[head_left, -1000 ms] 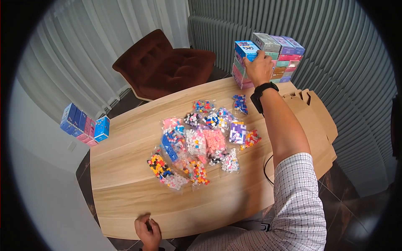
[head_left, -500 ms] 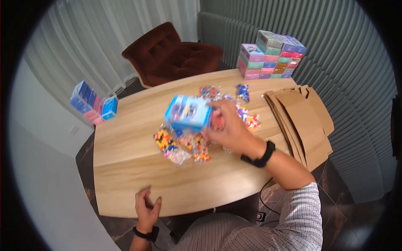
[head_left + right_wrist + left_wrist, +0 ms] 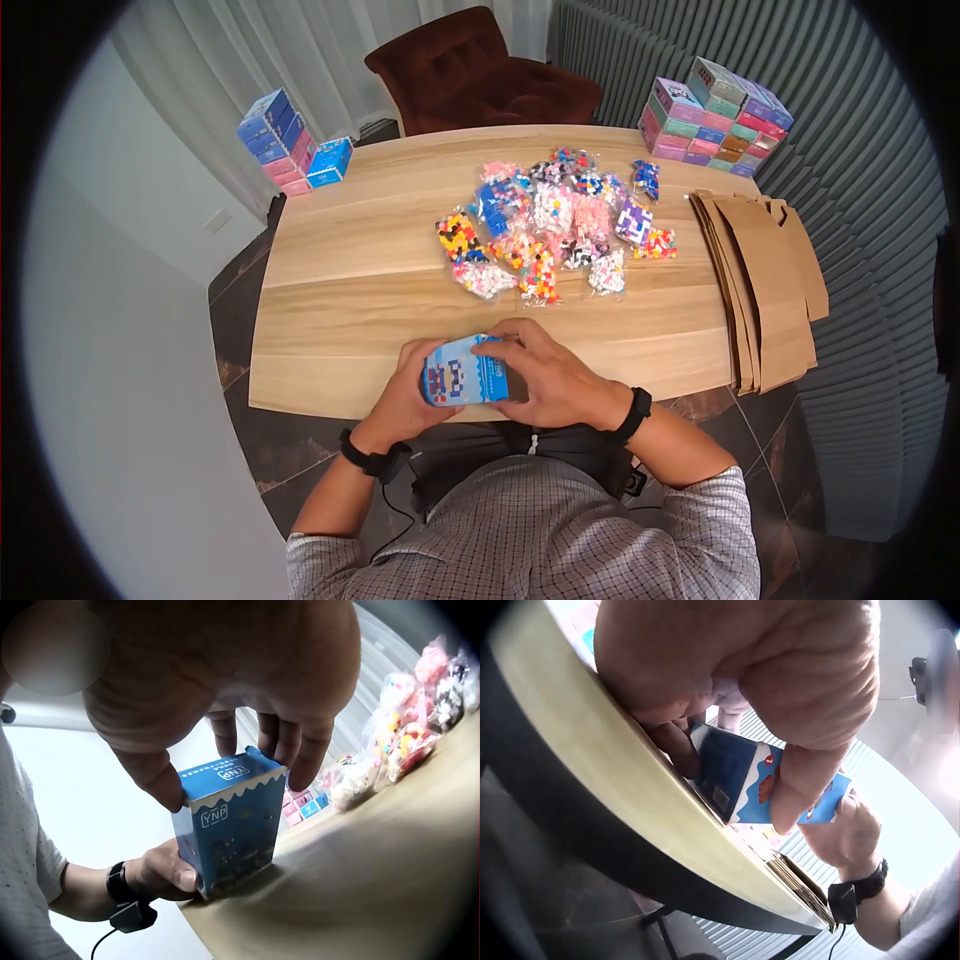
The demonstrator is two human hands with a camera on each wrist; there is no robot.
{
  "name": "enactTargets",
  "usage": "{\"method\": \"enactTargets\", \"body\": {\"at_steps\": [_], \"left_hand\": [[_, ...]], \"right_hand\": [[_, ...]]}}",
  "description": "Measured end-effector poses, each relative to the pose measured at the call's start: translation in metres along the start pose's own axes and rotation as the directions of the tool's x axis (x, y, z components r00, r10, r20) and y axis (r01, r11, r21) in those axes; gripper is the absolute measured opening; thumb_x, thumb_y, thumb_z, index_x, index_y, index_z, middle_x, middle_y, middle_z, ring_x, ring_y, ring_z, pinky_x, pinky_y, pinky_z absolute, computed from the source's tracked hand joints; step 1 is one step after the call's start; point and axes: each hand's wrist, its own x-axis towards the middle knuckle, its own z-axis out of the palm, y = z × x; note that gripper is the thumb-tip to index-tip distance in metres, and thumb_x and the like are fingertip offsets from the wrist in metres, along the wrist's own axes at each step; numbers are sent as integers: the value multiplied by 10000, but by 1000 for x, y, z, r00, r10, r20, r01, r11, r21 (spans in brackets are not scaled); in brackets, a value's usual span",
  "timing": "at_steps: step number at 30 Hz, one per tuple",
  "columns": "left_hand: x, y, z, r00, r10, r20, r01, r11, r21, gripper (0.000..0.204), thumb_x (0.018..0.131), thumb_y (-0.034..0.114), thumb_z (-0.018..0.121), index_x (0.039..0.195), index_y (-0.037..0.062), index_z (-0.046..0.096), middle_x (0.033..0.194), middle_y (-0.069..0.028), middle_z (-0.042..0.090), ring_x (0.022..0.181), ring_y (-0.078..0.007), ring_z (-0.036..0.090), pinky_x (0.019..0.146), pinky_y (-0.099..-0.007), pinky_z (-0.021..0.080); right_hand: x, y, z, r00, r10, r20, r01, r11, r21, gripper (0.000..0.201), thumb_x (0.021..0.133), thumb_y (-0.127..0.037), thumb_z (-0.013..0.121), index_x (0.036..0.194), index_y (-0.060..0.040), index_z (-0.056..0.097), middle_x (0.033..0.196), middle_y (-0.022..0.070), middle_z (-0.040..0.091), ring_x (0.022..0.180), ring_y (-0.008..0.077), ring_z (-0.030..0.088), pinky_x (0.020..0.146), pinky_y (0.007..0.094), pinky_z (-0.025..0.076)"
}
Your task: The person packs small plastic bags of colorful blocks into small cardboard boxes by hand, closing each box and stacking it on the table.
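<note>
A small blue cardboard box [image 3: 462,372] with pixel-style figures on its face is held between both hands at the table's near edge. My left hand [image 3: 402,398] grips its left end, thumb along the near side. My right hand [image 3: 562,378] pinches the other end. In the right wrist view the box [image 3: 231,829] shows a wavy white border and "YNP" lettering, with the right thumb and fingers on opposite sides of its top end. From the left wrist view, the left thumb lies across the printed face of the box [image 3: 759,784].
Many clear bags of coloured bricks [image 3: 555,215] lie mid-table. Stacked small boxes [image 3: 715,120] stand at the far right, and a shorter stack [image 3: 275,140] at the far left beside a lone blue box [image 3: 330,162]. Flattened brown cardboard [image 3: 765,290] lies along the right edge. Behind is a brown chair [image 3: 490,75].
My right hand has taken the blue box off the right-hand stack and carried it to the table's near edge. My left hand has come up and now grips it too.
</note>
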Motion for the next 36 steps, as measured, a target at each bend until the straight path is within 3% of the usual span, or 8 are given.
{"method": "enactTargets", "body": {"at_steps": [8,11,12,18,24,27,33,36], "left_hand": [[-1,-12,6,1000,4,-2,-4,999,-35,975,677,8,938,1496,49,409,1413,-111,437,1363,-232,484,1157,-362,439],[-2,-16,6,999,-43,16,44,995,-91,978,676,8,938,1496,53,408,1426,-112,436,1355,-233,494,1151,-361,446],[-2,-16,7,1000,-5,-12,4,995,-98,918,698,36,936,1469,45,437,1395,-155,468,1318,-294,537,1102,-375,480],[-3,-21,9,1000,7,-24,-9,998,-56,935,704,47,944,1476,48,416,1402,-156,469,1315,-285,543,1101,-374,484],[-5,-28,15,992,-121,-25,103,920,-379,1059,726,-54,907,1548,81,252,1460,-120,421,1406,-229,454,1176,-389,418],[-4,-26,14,993,-64,-97,40,972,-232,1040,726,-57,908,1531,81,264,1479,-114,414,1423,-229,437,1185,-393,406],[-4,-39,18,987,-32,-159,-12,963,-270,1028,743,-47,908,1531,79,260,1470,-110,433,1414,-229,450,1192,-408,414],[-5,-35,20,983,-50,-174,-9,946,-323,1021,754,-36,913,1531,85,262,1468,-110,447,1403,-228,468,1184,-411,434]], "right_hand": [[-13,-1,1,997,78,-14,-76,992,98,758,748,-84,887,1437,-76,574,1369,184,476,1259,376,580,1044,418,522],[-14,2,4,995,103,-14,-100,986,133,777,748,-72,882,1452,-75,553,1368,177,476,1263,371,575,1060,417,511],[-13,1,2,994,107,2,-106,983,147,776,752,-57,874,1455,-68,546,1367,169,471,1283,362,563,1073,415,501],[-10,7,-4,982,185,24,-183,936,300,764,777,-16,820,1476,-52,513,1391,156,462,1321,312,536,1115,410,475],[-14,9,13,971,222,-94,-152,867,474,678,839,31,672,1488,-49,495,1413,165,459,1338,317,520,1155,403,438],[-16,6,22,961,231,-155,-169,927,335,620,854,28,669,1455,-53,541,1443,190,464,1313,345,539,1138,421,452],[-6,-10,29,953,184,-239,-172,982,73,454,860,34,687,1305,-53,673,1486,235,481,1287,407,557,1059,482,501],[2,-14,26,968,-43,-247,8,990,-139,485,787,54,715,1257,-66,708,1468,217,509,1307,428,542,1067,495,500]]}}
